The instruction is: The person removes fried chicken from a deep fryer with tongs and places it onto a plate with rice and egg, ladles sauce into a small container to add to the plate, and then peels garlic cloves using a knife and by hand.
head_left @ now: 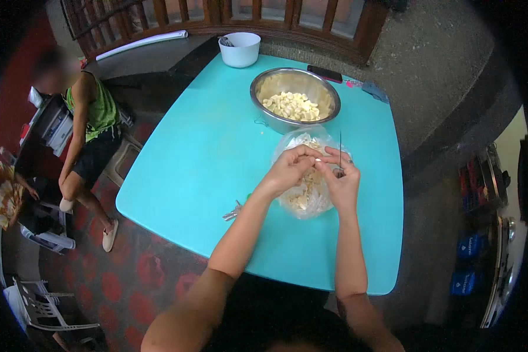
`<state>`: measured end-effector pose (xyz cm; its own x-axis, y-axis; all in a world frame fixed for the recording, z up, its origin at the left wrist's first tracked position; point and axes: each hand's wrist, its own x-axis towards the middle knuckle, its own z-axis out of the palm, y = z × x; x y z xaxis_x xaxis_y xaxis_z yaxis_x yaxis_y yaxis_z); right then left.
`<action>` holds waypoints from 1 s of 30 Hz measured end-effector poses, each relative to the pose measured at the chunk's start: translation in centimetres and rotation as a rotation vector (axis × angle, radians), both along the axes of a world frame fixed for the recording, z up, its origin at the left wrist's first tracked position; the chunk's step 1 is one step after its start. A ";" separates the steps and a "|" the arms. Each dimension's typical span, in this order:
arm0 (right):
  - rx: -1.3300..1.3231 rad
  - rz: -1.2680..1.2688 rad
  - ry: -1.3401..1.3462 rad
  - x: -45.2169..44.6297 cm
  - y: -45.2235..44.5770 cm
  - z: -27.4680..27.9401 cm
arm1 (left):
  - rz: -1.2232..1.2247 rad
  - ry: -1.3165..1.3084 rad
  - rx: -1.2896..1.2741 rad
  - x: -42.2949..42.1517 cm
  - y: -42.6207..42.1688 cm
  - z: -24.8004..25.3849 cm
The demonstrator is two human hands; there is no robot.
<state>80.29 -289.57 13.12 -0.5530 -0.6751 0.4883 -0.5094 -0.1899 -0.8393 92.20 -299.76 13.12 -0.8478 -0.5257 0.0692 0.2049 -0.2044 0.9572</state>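
Observation:
Over a clear plastic bag (pixel 302 202) of garlic and papery skins, my two hands meet with fingertips close together. My left hand (pixel 290 169) is closed in a pinch on a small whitish garlic clove (pixel 318 161), mostly hidden by the fingers. In my right hand (pixel 343 180), a thin knife (pixel 340 144) is held with its blade pointing up and away from me; the thumb and finger of that hand also reach the clove. Just beyond the bag stands a steel bowl (pixel 259 105) holding many peeled cloves (pixel 291 106).
On the turquoise table (pixel 188 158) are a white tub (pixel 240 51), a phone (pixel 324 74), a bluish cloth-like item (pixel 375 92) and a silvery bunch (pixel 233 211) by my left forearm. A person in green (pixel 102 105) sits left; another person (pixel 6 190) is beyond.

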 end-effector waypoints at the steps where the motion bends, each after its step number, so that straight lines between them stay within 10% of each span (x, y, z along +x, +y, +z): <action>1: 0.014 -0.013 -0.030 0.1 0.1 0.0 | -0.009 -0.001 0.053 0.2 0.1 -0.1; 30: 0.171 0.323 -0.396 3.6 2.8 1.0 | 0.141 0.214 0.301 0.4 0.8 -1.6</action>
<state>83.88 -286.80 14.17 -0.4238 -0.8928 0.1525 -0.0858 -0.1280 -0.9881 92.58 -298.98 11.53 -0.7493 -0.6594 0.0613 0.4390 -0.4253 0.7914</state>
